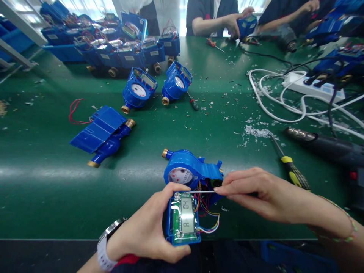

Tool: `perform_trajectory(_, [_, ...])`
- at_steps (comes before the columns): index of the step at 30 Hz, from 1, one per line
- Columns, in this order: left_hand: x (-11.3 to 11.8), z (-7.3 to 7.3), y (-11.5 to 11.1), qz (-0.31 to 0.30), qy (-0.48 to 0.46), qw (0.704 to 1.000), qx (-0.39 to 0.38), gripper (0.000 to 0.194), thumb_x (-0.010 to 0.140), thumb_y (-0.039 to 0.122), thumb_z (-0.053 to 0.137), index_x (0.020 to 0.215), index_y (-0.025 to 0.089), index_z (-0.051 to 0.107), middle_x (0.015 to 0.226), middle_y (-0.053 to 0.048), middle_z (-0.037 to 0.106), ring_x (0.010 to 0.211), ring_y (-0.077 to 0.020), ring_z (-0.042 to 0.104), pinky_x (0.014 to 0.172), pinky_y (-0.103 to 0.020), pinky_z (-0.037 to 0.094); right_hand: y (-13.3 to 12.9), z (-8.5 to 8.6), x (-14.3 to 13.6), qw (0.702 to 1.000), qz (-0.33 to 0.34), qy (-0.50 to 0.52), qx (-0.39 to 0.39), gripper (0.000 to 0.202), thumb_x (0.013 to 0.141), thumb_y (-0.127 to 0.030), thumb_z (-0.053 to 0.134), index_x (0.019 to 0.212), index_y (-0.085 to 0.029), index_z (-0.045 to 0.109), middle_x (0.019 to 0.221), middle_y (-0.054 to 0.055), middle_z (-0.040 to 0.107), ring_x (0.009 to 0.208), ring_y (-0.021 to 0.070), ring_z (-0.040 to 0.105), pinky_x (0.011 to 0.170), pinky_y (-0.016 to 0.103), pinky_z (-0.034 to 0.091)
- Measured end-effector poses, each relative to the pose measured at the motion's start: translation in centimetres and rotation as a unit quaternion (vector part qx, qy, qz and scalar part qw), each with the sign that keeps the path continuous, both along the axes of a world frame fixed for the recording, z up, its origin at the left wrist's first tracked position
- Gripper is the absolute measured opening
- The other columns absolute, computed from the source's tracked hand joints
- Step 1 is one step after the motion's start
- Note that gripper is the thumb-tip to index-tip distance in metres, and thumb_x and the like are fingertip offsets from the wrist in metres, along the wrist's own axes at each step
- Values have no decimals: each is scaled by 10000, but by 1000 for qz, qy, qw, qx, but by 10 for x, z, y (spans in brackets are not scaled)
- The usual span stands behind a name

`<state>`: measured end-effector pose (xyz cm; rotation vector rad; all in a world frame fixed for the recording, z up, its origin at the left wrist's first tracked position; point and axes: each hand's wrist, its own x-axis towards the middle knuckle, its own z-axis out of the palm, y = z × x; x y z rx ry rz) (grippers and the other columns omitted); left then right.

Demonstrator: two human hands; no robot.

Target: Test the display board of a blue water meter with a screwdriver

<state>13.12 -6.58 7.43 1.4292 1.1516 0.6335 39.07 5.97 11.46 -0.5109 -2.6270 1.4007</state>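
My left hand (153, 223) grips a blue-cased display module (187, 218) by its edges, thumb below and index finger at the top. Its LCD shows characters on a green circuit board. Pinched in my right hand (256, 193) is a thin metal rod-like tool (203, 192), its tip by the module's upper edge; its exact kind is hidden by the fingers. Coloured wires (210, 223) run from the module toward the open housing of a blue water meter (184, 167), which lies just behind both hands with its round dial facing up.
Further back lie more blue water meters (139, 89) and a small screwdriver (193, 103). A flipped meter (104, 131) is left. At right are a yellow-black screwdriver (294, 172), a heat gun (327, 146), white cable and a power strip (315, 87). Co-workers' hands (231, 24) work opposite.
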Motion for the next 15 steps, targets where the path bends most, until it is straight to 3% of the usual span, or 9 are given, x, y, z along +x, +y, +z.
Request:
perform_trajectory(10, [1,1,12,-25,-51,998,-21,703,608,284,764,1228,218,440,1067,-49,641,903,-240,644,819,-361,530,6,0,7,1000,13,-14,16,264,1056,-205,424,1130,-195,678,920,40,618,744,137,563,654,228,415])
perform_trajectory(15, [1,1,11,6,-62,998,-12,705,624,270,772,1239,233,431,1119,-44,621,976,-243,632,876,-376,514,-15,0,10,989,-27,-18,144,302,1045,-148,368,1204,-193,621,965,58,614,768,157,593,649,249,450])
